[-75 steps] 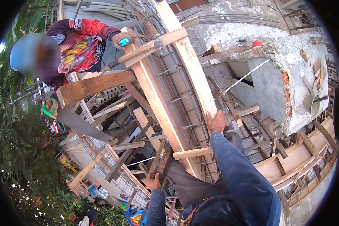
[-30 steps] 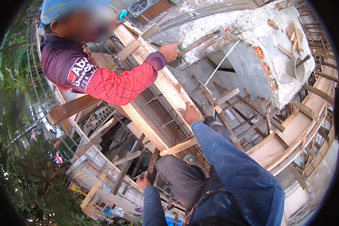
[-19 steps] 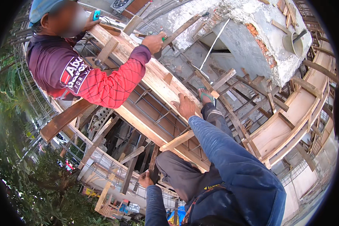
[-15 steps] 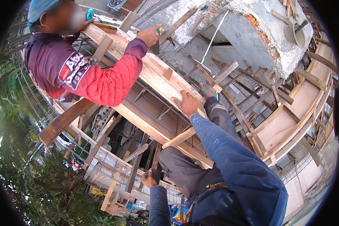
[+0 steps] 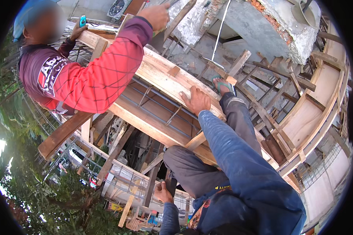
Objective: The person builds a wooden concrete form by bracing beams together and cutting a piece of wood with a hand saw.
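My right hand (image 5: 197, 101) rests on the top board (image 5: 157, 70) of a long wooden formwork trough, fingers apart and slightly bent. Low on the other side, my left hand (image 5: 163, 192) is closed at the edge of a dark upright timber (image 5: 171, 183) beside my knee; part of its grip is hidden. Steel rebar (image 5: 151, 94) with stirrups runs inside the trough under my right forearm. A small wood block (image 5: 173, 71) sits on the top board, and a cross-piece (image 5: 196, 141) spans the trough by my leg.
At the left, a co-worker in a red sleeve (image 5: 102, 84) has one hand near a teal tape measure (image 5: 82, 21) and the other raised. A brown plank (image 5: 64, 133) juts out below. Curved formwork (image 5: 312, 111), broken concrete (image 5: 259, 35) and loose timbers lie right; trees and a drop lie left.
The co-worker's near hand has lifted up and away from the boards. My right hand stays on the board with its fingers drawn in slightly. The view has shifted a little.
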Demonstrator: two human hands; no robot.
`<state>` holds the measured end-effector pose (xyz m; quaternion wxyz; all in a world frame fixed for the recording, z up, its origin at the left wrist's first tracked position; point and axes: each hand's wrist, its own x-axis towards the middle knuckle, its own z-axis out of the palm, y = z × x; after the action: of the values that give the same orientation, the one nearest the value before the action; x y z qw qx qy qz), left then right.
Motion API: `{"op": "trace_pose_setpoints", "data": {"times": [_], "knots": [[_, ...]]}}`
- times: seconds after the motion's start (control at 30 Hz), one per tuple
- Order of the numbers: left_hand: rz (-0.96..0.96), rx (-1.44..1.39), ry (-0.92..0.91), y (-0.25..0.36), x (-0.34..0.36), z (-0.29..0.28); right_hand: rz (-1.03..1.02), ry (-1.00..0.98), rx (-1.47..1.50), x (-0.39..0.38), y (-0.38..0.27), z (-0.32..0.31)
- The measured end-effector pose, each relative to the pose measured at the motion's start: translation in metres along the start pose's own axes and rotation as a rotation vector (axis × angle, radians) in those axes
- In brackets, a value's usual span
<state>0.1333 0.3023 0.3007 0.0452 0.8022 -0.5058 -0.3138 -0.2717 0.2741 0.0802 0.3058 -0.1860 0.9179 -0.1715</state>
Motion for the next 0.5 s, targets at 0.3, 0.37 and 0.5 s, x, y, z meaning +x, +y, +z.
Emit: {"op": "trace_pose_setpoints", "data": {"times": [0.3,0.37,0.5], "knots": [[0.133,0.12,0.053,-0.006,0.0,-0.001,-0.008,0.056,-0.022,-0.005,-0.006,0.004],[0.153,0.179,0.048,-0.002,0.001,0.001,0.001,0.047,-0.035,-0.003,-0.005,0.001],[0.187,0.259,0.055,0.004,-0.003,-0.001,0.017,0.014,-0.042,-0.006,-0.009,-0.005]]}}
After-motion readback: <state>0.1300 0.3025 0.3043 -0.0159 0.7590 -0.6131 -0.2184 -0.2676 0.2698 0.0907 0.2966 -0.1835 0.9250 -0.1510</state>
